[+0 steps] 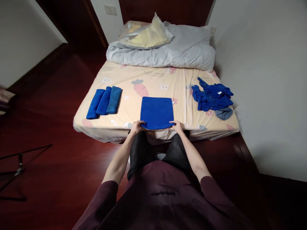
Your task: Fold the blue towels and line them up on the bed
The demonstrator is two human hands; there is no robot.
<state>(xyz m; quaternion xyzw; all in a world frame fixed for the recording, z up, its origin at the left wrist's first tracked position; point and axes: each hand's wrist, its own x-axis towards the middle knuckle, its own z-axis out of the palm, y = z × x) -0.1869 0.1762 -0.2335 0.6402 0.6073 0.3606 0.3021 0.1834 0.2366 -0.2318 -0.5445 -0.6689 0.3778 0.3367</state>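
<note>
A blue towel [157, 111] lies spread flat near the front edge of the bed, a small white tag at its right side. My left hand [137, 126] pinches its near left corner, and my right hand [177, 126] grips the near right corner. Between the hands the near edge is slightly raised or curled. Off to the left, three folded or rolled blue towels [104, 101] rest side by side, the rightmost a duller shade. A crumpled heap of blue towels [213, 95] sits at the right, with a grey-blue cloth [224, 113] at its near side.
The bed has a cream sheet [127, 80] printed with carrots. A grey quilt [192, 44] and a pale yellow pillow [151, 35] lie at its far end. A white wall [263, 80] stands close on the right. Black stand legs [19, 169] are on the dark red floor at left.
</note>
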